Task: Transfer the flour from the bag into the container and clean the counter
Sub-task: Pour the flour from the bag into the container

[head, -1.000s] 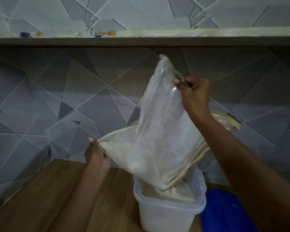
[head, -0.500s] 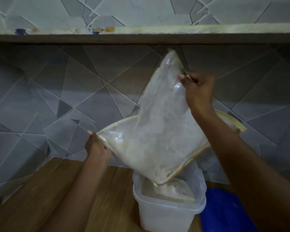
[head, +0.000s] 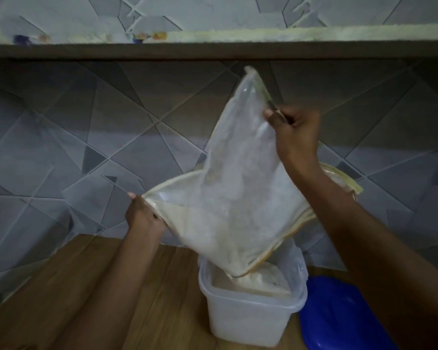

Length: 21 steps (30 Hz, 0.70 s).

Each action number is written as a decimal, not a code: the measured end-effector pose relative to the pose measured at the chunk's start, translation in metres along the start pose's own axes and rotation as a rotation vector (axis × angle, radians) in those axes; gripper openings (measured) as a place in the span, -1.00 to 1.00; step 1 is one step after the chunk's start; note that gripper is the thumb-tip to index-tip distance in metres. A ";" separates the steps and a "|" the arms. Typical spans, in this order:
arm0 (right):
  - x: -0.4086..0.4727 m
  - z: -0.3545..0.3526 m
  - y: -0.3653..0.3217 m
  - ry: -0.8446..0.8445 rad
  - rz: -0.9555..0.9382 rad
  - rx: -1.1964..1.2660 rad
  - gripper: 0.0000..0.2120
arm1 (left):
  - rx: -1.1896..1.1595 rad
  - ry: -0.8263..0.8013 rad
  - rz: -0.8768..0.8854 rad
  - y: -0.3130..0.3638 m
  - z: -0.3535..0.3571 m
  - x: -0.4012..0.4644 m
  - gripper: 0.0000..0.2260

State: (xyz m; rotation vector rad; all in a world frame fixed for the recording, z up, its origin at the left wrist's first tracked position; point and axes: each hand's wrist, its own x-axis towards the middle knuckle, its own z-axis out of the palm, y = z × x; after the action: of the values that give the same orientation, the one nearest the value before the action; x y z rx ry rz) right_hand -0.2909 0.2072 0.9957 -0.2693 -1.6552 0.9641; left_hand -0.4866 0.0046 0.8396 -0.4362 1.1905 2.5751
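The right hand (head: pixel 295 133) pinches the upper edge of the clear bag (head: pixel 234 188) and the left hand (head: pixel 143 215) grips its left corner, holding it tipped above the wooden counter (head: pixel 106 294) with its lowest corner dipping into the open white container (head: pixel 250 317). The flour (head: pixel 261 279) already heaps high in the container while only a thin, dusty layer seems left in the bag, so the pouring looks nearly done. Shaking out the last, fitting the blue lid (head: pixel 336 317) lying just beside, and wiping the counter appear still to come.
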 end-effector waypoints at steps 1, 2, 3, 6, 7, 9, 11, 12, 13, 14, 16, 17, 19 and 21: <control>-0.001 0.001 -0.003 -0.047 -0.009 -0.003 -0.73 | 0.001 0.003 0.004 0.000 0.000 0.002 -0.39; 0.001 0.000 -0.003 -0.033 0.005 0.005 -0.74 | -0.004 0.005 0.005 -0.001 0.000 0.002 -0.39; 0.005 -0.002 -0.003 0.029 0.045 0.035 -0.73 | -0.008 -0.004 0.007 -0.001 0.000 0.003 -0.41; 0.009 -0.008 0.007 0.155 0.116 0.090 -0.71 | 0.010 -0.034 0.061 0.000 0.008 -0.002 -0.48; 0.006 -0.010 0.011 0.115 0.098 0.071 -0.73 | 0.030 -0.030 0.063 -0.001 0.010 -0.003 -0.48; 0.004 -0.012 0.014 0.017 0.071 0.052 -0.78 | 0.056 -0.011 0.073 0.000 0.011 -0.005 -0.51; 0.009 -0.015 0.015 0.074 0.068 0.085 -0.75 | 0.019 -0.035 0.075 0.000 0.013 -0.003 -0.53; 0.011 -0.016 0.018 0.107 0.071 0.096 -0.73 | 0.009 -0.039 0.072 0.000 0.015 -0.001 -0.52; 0.010 -0.017 0.017 0.110 0.066 0.093 -0.73 | 0.022 -0.037 0.080 0.001 0.017 -0.002 -0.51; 0.007 -0.016 0.015 0.072 0.046 0.063 -0.73 | 0.048 -0.021 0.096 0.002 0.019 -0.005 -0.51; 0.003 -0.015 0.012 -0.027 0.001 0.021 -0.75 | 0.089 0.005 0.121 0.003 0.021 -0.005 -0.50; 0.004 -0.015 0.012 -0.008 0.008 0.034 -0.78 | 0.078 0.001 0.128 0.003 0.021 -0.003 -0.51; 0.009 -0.018 0.013 0.108 0.040 0.099 -0.76 | 0.042 -0.031 0.129 0.003 0.023 -0.002 -0.55; 0.007 -0.017 0.015 0.133 0.023 0.106 -0.69 | 0.048 -0.060 0.128 0.002 0.026 -0.001 -0.53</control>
State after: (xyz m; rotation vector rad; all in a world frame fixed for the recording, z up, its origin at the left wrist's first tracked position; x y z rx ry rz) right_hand -0.2828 0.2282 0.9903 -0.2755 -1.4776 1.0260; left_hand -0.4908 0.0233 0.8578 -0.2781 1.2951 2.6398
